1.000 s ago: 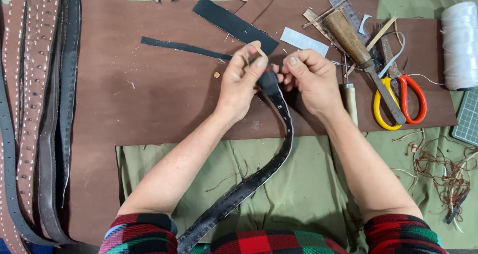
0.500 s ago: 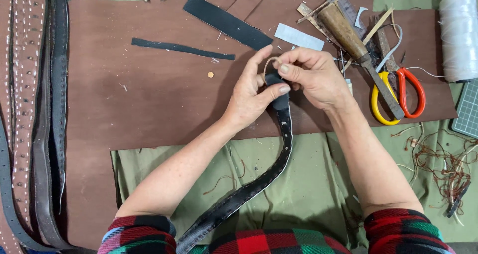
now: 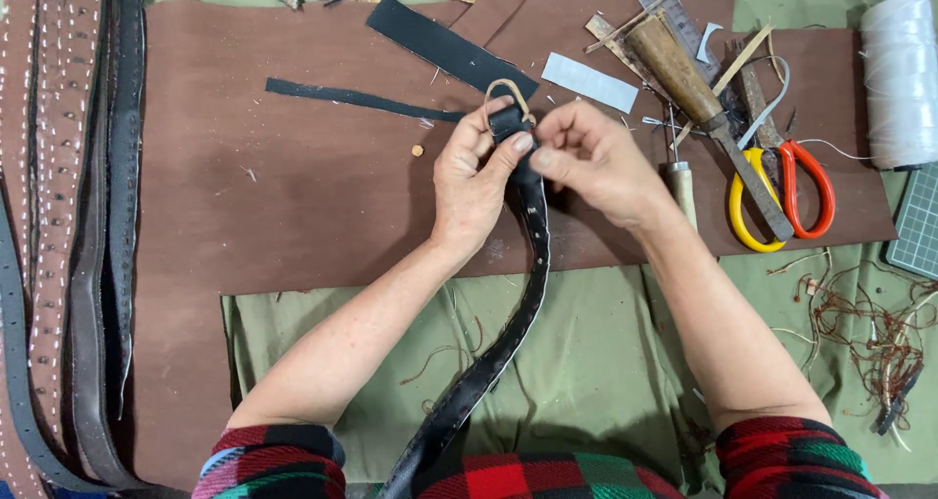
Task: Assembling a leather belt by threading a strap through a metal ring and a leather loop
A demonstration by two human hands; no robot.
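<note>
the black belt strap (image 3: 532, 255) is what we have in hand: its far end is pinched up between our two hands over the brown leather sheet (image 3: 293, 206), and the rest trails back toward our body across the green cloth (image 3: 586, 362). our left hand (image 3: 479, 181) is closed on the strap's end, thumb pressed on its top just under a small tan metal loop (image 3: 508, 93) that stands up from the tip. our right hand (image 3: 596, 162) sits right against it, fingertips pressed together on the strap just beside the left thumb; whether they pinch a thread or needle we cannot tell.

we judge the step to be fitting or fixing the loop at the folded strap end. the next move would call for a firm hold on the fold with the left hand while the right works finely at the tip.

just beyond the left hand lie a thin black leather strip (image 3: 362, 98) and a wider black offcut (image 3: 449, 44). beyond the right hand is a white rectangular slip (image 3: 589, 82). farther out on the right hand's side we see a wooden-handled tool (image 3: 684, 69), an awl (image 3: 681, 181), and scissors with one yellow and one red handle (image 3: 782, 196), then a spool of white thread (image 3: 899, 79) and loose thread scraps (image 3: 870, 323) near the bench edge. well out past the left hand, finished belts (image 3: 68, 216) lie side by side. we see no containers here.
</note>
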